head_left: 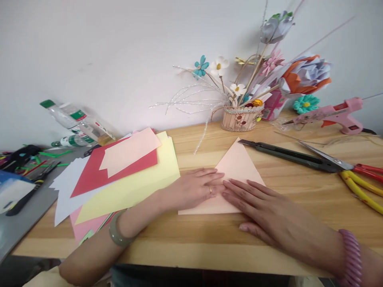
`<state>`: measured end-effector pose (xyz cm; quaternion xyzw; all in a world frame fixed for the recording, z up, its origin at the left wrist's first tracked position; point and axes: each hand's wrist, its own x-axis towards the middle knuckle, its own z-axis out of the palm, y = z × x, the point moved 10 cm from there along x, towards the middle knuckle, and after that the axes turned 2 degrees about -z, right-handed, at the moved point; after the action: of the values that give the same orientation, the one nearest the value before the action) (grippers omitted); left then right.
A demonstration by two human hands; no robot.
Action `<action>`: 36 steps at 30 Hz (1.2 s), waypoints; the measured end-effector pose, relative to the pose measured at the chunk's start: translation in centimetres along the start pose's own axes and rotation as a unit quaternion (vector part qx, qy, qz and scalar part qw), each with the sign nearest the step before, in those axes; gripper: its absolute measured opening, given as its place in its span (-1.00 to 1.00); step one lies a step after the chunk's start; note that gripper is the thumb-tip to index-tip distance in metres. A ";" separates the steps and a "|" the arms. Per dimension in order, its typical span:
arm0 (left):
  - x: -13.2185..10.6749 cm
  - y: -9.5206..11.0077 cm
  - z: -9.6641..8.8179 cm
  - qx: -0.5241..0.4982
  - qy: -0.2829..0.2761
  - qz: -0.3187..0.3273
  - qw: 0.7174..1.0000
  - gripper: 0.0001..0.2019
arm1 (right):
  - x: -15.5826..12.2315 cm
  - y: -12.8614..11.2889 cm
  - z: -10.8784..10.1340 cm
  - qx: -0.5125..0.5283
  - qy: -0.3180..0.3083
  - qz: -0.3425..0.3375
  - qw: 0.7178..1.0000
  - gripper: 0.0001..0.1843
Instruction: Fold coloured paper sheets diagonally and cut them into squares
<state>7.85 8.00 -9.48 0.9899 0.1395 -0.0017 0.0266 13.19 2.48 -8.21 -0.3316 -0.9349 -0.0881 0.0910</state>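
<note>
A light peach sheet of paper (239, 163), folded into a triangle, lies flat on the wooden table (167, 247) with one corner pointing away from me. My left hand (194, 187), with a ring on one finger, rests on its left part, fingers stretched out. From the other side my right hand (257, 199) lies flat on the paper's right part, fingers extended and fingertips close to those of the left. Both palms cover much of the paper's middle. A dark utility knife (287, 155) lies just beyond the paper, its tip by the far corner.
Left of my hands is a stack of coloured paper (143, 191). Scissors (338, 161) and yellow-handled pliers (362, 189) lie at right, near a pink glue gun (332, 115). A basket (239, 119) of craft flowers stands by the wall; plastic bottles (72, 139) are at left.
</note>
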 end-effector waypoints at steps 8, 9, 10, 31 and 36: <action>-0.1 -0.2 -0.1 0.001 0.002 0.001 1.000 -0.63 | -0.2 0.7 1.0 0.028 -0.017 0.021 0.999 -0.23; -0.1 -0.2 -0.1 0.001 0.008 -0.001 1.000 -0.63 | -0.3 0.7 1.1 0.032 -0.021 0.021 0.999 -0.23; -0.2 -0.2 -0.1 0.001 0.014 -0.001 1.000 -0.63 | -0.3 0.7 1.1 0.038 -0.024 0.020 0.999 -0.22; -0.6 3.7 -0.9 0.075 0.078 0.083 0.991 -0.65 | -6.5 4.1 -1.3 0.128 0.087 0.257 0.954 -0.54; -0.4 3.6 -0.5 0.056 0.047 0.075 0.994 -0.61 | -8.1 5.4 -2.2 0.198 0.104 0.305 0.926 -0.70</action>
<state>8.42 4.45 -8.77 0.9964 0.0655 0.0393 -0.0358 23.08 1.18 -7.33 -0.5650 -0.7722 0.0971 0.2738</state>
